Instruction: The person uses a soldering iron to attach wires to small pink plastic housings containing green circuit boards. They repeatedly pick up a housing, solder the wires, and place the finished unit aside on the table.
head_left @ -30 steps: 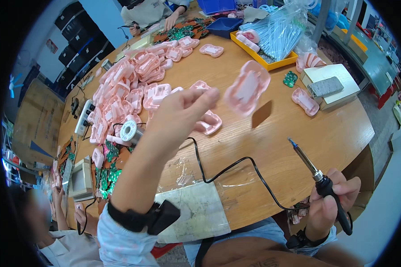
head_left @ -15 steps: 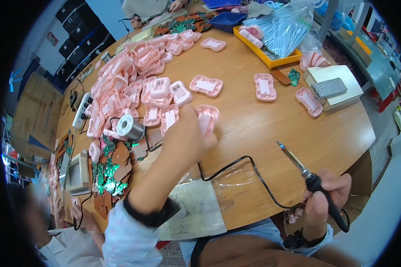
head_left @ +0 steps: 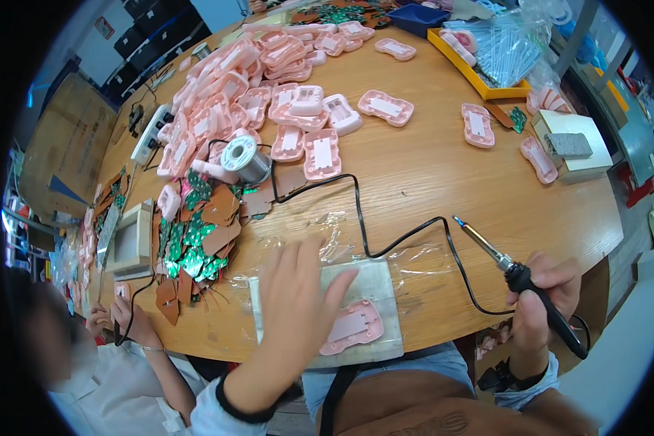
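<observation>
My left hand (head_left: 296, 294) hovers over the left part of a pale square mat (head_left: 382, 282) at the table's near edge. Its fingers are stretched out, thumb apart, with nothing in them. Just right of it, a pink plastic shell half (head_left: 356, 327) lies on the mat, hollow side up with a pale rectangle in its middle; my hand hides part of its left side. On the right, my right hand (head_left: 548, 291) is closed around the black handle of a soldering iron (head_left: 519, 276). The iron's metal tip points up and left, above the tabletop, away from the shell.
Pink shells (head_left: 218, 102) are heaped at the far left. Nearer lie a solder spool (head_left: 245, 160) and green and brown circuit boards (head_left: 203, 232). The iron's black cord (head_left: 361, 218) crosses the table. A yellow tray (head_left: 487, 91) stands far right; a co-worker (head_left: 116, 370) sits at left.
My left hand has come back toward me from beside the shell heap. The pink shell it held now lies on the mat, let go. The right hand still grips the iron.
</observation>
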Tool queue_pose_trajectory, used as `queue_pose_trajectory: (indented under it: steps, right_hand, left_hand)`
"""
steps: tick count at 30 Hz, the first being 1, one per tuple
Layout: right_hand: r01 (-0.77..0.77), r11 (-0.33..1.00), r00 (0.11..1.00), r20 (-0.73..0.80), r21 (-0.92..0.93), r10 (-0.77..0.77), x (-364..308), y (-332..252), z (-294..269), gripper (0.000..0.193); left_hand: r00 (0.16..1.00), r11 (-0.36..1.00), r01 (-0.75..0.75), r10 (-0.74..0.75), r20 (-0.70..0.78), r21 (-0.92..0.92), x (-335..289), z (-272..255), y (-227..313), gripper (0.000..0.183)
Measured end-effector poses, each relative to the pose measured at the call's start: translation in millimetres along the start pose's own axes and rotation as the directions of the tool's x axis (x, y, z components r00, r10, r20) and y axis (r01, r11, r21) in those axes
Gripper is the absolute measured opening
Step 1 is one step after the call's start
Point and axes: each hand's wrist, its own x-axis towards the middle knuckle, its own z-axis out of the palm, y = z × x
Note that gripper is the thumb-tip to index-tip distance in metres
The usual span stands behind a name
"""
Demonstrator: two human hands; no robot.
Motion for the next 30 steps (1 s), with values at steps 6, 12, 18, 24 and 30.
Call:
queue_pose_trajectory:
  steps: [6, 12, 18, 24, 30]
  right_hand:
    - [-0.03, 0.999, 0.998, 0.063, -0.017, 0.031, -7, -7, 3, 0.027]
    - [0.042, 0.997, 0.948, 0.319, -0.057, -0.022, -14, -5, 4, 0.029]
    - [0.087, 0.993, 0.789, 0.614, -0.077, -0.022, -4, -3, 15, 0.03]
    - [0.066, 0.993, 0.735, 0.678, -0.094, 0.016, -4, -2, 26, 0.025]
    - [0.064, 0.995, 0.733, 0.68, -0.073, 0.003, -8, 3, 34, 0.023]
  left_hand:
    - [0.991, 0.973, 0.104, -0.12, -0.067, -0.206, 19, 5, -6, 0.012]
    - [0.979, 0.974, 0.124, -0.152, -0.137, -0.192, -52, -25, 25, 0.016]
    - [0.95, 0.881, 0.239, -0.299, -0.089, -0.409, -75, 18, 25, 0.016]
    - [0.95, 0.866, 0.265, -0.31, -0.04, -0.425, -81, 17, 21, 0.016]
    - [0.958, 0.871, 0.232, -0.282, -0.054, -0.432, -79, 16, 20, 0.008]
